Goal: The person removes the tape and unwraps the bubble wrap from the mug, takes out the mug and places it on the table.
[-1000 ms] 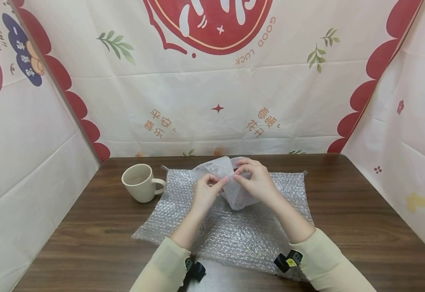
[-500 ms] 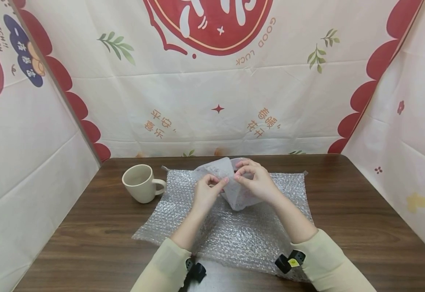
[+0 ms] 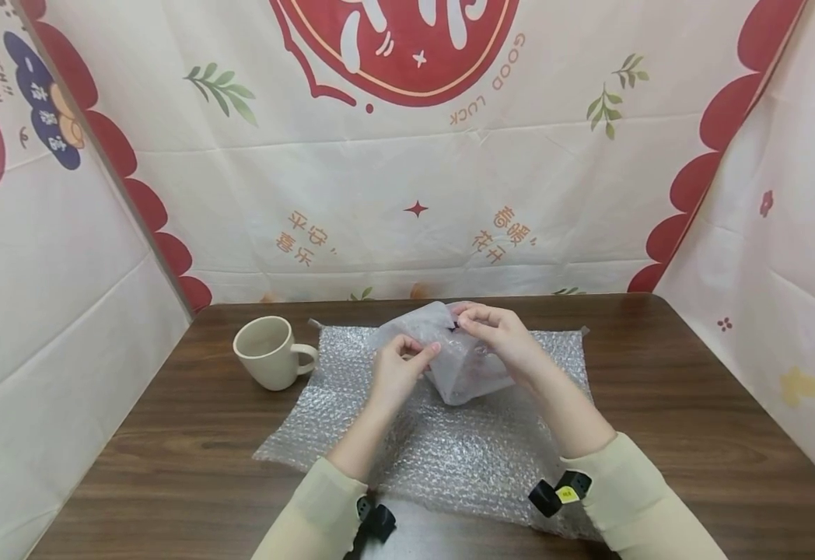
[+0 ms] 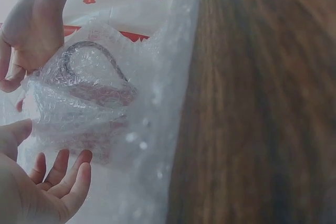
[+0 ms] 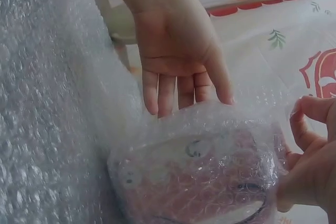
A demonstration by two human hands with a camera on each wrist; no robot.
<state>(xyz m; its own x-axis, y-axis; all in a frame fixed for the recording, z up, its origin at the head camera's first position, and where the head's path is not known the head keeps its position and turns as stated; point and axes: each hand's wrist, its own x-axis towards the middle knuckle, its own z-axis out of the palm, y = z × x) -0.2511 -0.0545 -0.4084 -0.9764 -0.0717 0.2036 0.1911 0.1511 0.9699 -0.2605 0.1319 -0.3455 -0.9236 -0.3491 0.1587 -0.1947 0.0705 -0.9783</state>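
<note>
A bundle of clear bubble wrap (image 3: pixel 473 373) stands at the far middle of the table. Through its layers show a pinkish item (image 5: pixel 210 182) with white patches and dark lines, and a dark cord-like loop (image 4: pixel 97 45); its kind is unclear. My right hand (image 3: pixel 501 338) pinches the wrap's upper edge between thumb and fingers. At the bundle's left, my left hand (image 3: pixel 397 369) touches the folded wrap with its thumb; the other fingers (image 4: pixel 79 187) are loosely bent and free of the wrap.
A flat sheet of bubble wrap (image 3: pixel 463 459) spreads under the bundle across the brown wooden table (image 3: pixel 155 467). To its left stands a cream mug (image 3: pixel 264 362), its handle by the sheet's edge. Printed cloth (image 3: pixel 379 171) hangs behind and at both sides.
My right hand has moved slightly right with the wrap's edge, and the flap now lies further over the bundle. The left hand has barely moved. The mug stays put.
</note>
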